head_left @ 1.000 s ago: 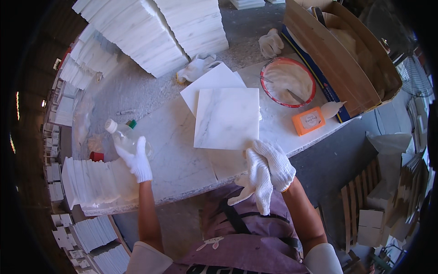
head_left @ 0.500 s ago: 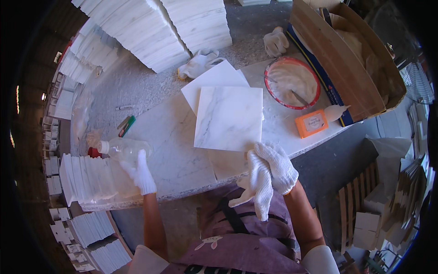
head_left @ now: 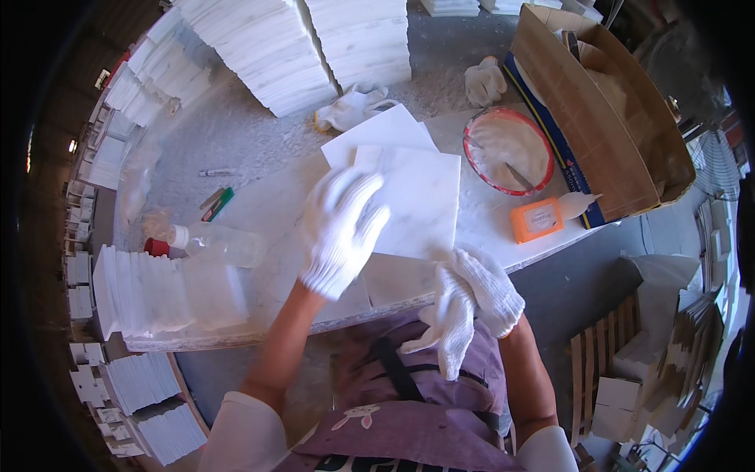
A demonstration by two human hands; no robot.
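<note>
- The top marble tile (head_left: 417,200) lies flat, grey-veined, overlapping a white tile (head_left: 362,140) that sticks out on its far-left side.
- The left hand (head_left: 342,228), gloved, is over the tile's left edge with its fingers extended and slightly parted, gripping nothing visible; whether they touch the tile, I cannot tell.
- The right hand (head_left: 489,285), also gloved, is at the tile's near-right corner, fingers curled around a loose white glove (head_left: 450,322) that hangs down on the tile's near side.
- Left of the tile, a clear bottle (head_left: 232,245) lies on its side, out of both hands, with a red cap (head_left: 157,247) just past its neck.
- Right of the tile are an orange box (head_left: 537,219) and a red-rimmed bowl (head_left: 510,191); a cardboard box (head_left: 605,118) stands farther right.
- As far as shows, the bottle is set down and the tile laid flat — yet the loose glove remains in hand, and any treatment of the tile's face cannot be made out.
- Half a second ago the left hand was at the bottle; now it is over the tile — the right hand's hold on the loose glove looks unchanged.
</note>
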